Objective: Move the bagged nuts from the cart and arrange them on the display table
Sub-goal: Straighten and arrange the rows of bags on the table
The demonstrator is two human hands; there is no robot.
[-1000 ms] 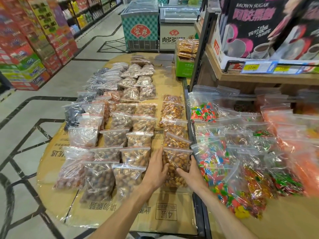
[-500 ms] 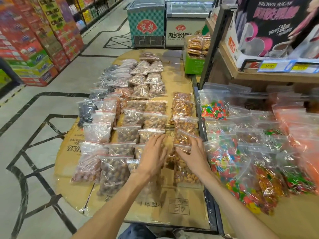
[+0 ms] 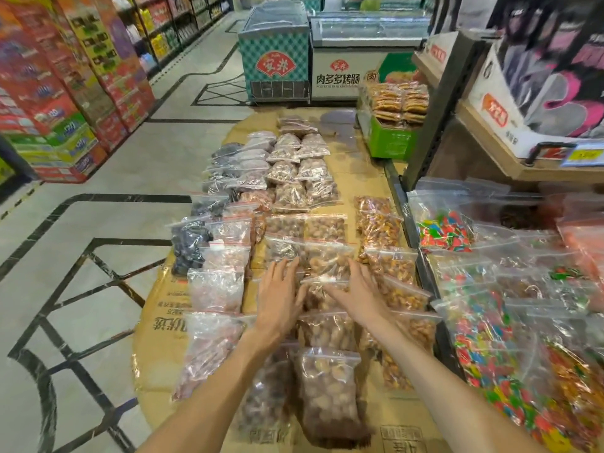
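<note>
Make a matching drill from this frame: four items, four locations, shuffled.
Items:
1. dark raisin-like bag
2. multicoloured candy bags
3. green crate
4. teal freezer

Locations:
A. far end of the aisle, left of the white freezer
B. left edge of the display table
C. far right end of the table, holding orange snack packs
D. right of the black divider rail, under the shelf

Pairs: 1-B, 2-D, 3-C, 4-A

Bagged nuts [image 3: 327,325] packed row on row across display table [image 3: 170,299]; bare cardboard [image 3: 366,181] strip right of far rows. Shelf upright [image 3: 428,132] and candy bags [image 3: 483,338] wall right side.
</note>
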